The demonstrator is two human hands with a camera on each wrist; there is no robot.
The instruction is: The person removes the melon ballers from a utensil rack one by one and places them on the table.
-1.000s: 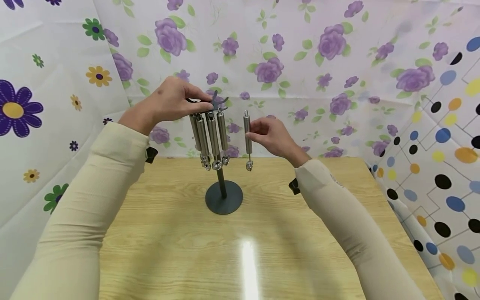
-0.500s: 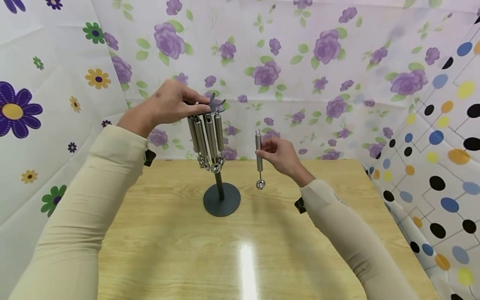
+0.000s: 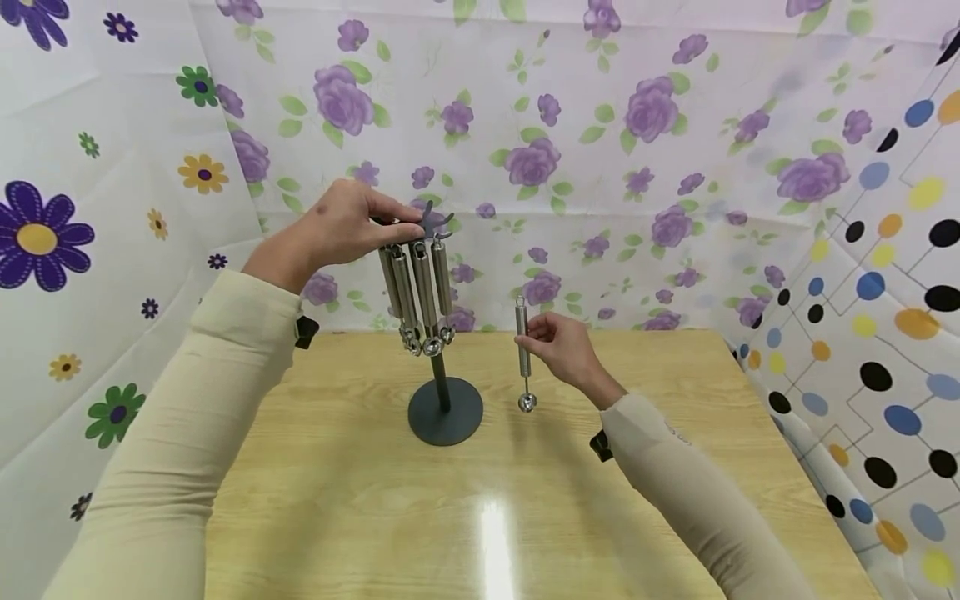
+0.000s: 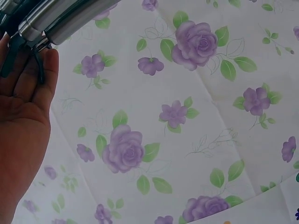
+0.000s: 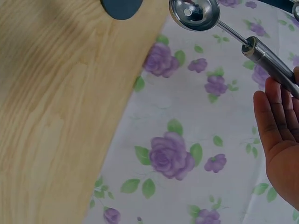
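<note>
Lower than before, right of the stand (image 3: 441, 383), hangs the scoop (image 3: 524, 364), nearly upright, bowl (image 3: 527, 403) down; my right hand (image 3: 564, 350), the nearer, pinches it from the right, while my left hand (image 3: 345, 223) pinches the stand high up

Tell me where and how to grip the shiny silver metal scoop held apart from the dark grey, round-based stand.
Probably best by the straight cylindrical handle, coming from the right, as the right hand does: the scoop is near upright with its round bowl down, and the stand is on its left.
</note>
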